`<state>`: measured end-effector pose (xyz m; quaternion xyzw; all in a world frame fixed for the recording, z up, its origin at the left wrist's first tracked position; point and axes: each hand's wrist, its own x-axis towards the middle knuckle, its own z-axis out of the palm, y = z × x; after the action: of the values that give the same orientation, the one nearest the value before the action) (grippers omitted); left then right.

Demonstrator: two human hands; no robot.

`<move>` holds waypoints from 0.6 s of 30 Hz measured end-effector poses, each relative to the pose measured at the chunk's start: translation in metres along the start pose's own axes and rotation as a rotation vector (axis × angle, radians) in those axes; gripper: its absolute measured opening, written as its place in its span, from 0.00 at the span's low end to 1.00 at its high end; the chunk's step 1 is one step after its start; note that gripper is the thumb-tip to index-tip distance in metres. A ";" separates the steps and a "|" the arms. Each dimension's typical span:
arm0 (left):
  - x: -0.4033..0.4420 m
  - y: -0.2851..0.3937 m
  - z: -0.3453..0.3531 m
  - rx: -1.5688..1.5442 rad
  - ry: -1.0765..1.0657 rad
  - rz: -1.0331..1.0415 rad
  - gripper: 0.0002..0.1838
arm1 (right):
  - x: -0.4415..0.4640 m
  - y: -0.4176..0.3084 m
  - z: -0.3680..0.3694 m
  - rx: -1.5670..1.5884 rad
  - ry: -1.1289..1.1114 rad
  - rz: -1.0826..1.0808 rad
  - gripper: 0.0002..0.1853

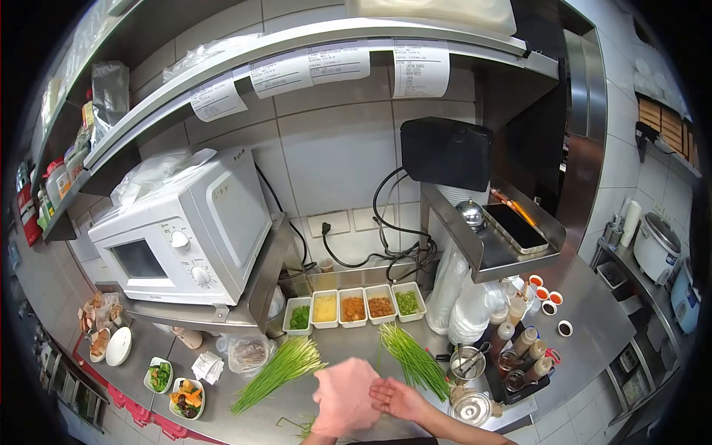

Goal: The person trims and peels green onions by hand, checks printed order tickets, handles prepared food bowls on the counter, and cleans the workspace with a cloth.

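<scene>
A brushed-steel counter (352, 345) carries everything near the hands. On a raised steel stand, a boxy white microwave (185, 230) has its door closed. Two bunches of long, thin green stalks, a left bunch (276, 374) and a right bunch (415, 363), lie slanted on either side of the hands. A dark caddy (528, 393) holds sauce-filled squeeze bottles (525, 341).

A pale pink, soft-edged piece (347, 393), its material unclear, lies between the bunches. It hides the left hand, whose fingers I cannot read. The right hand (400, 400) has its fingers close together, tips at the piece's right edge; I cannot tell whether they pinch it.

A round metal pot (467, 377) contains utensils. Of two square white bowls (175, 409), one holds greens, the other orange and dark pieces. Five white tubs (352, 324) hold chopped green, yellow, orange-brown, brown and green fillings. Small round cups (555, 297) contain red or dark sauce.
</scene>
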<state>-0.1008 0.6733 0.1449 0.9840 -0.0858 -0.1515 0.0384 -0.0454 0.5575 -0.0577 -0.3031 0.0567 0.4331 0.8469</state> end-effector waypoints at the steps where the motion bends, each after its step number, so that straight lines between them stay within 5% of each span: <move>1: -0.001 0.007 -0.005 -0.023 0.019 -0.060 0.23 | -0.005 -0.001 0.009 0.067 -0.062 0.032 0.23; 3: 0.005 0.005 0.055 -0.506 0.589 0.019 0.21 | -0.008 0.000 0.033 0.200 -0.183 0.094 0.23; 4: 0.011 0.001 0.083 -0.748 0.876 0.059 0.21 | -0.002 0.005 0.051 0.429 -0.167 -0.189 0.22; 6: 0.042 -0.017 0.124 -0.775 0.575 0.186 0.29 | 0.023 0.028 0.100 0.868 -0.122 -0.767 0.20; 8: 0.084 -0.042 0.170 -0.780 0.281 0.317 0.37 | 0.028 0.027 0.092 0.710 -0.302 -0.895 0.19; 9: 0.098 -0.033 0.226 -0.363 0.871 -0.019 0.34 | 0.023 0.016 0.055 0.336 -0.483 -0.708 0.19; 11: 0.074 -0.018 0.168 -0.561 0.856 0.163 0.23 | 0.021 0.014 0.036 0.028 -0.505 -0.489 0.22; 13: 0.062 -0.011 0.133 -0.739 0.803 0.332 0.20 | 0.014 0.019 0.044 0.100 -0.302 -0.490 0.25; 15: 0.060 -0.011 0.122 -0.895 0.720 0.496 0.26 | 0.003 0.011 0.057 0.062 -0.246 -0.560 0.21; 18: 0.048 0.015 0.108 -1.434 0.745 0.447 0.35 | 0.006 0.003 0.046 0.166 -0.318 -0.524 0.18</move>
<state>-0.0908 0.6445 0.0295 0.6668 -0.1435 0.1767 0.7097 -0.0516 0.5895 -0.0241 -0.1657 -0.1215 0.2363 0.9497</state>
